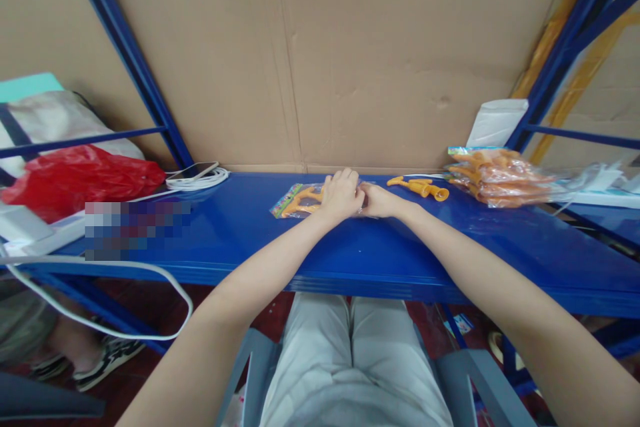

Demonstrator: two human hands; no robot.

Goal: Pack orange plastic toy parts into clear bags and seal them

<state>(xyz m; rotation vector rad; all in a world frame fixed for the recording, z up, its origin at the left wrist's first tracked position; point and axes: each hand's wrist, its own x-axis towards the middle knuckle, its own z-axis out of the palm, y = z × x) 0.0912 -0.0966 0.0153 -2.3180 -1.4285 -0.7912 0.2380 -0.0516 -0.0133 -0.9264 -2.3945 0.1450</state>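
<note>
One bag (300, 200) lies left of the toys (423, 188); the right grip (379, 201) seems to pinch its end, the left (343, 193) covers it, closure untellable. Likely light, slippery film; hold by the edges.

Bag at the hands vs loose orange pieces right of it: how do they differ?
Wrapping: the bag is clear with a colourful printed end; the loose orange pieces are bare.
Contact: the left hand partly covers the bag, with the right hand at its right end; neither touches the loose orange pieces.
Shared: both show orange parts and lie on the blue tabletop.
</note>
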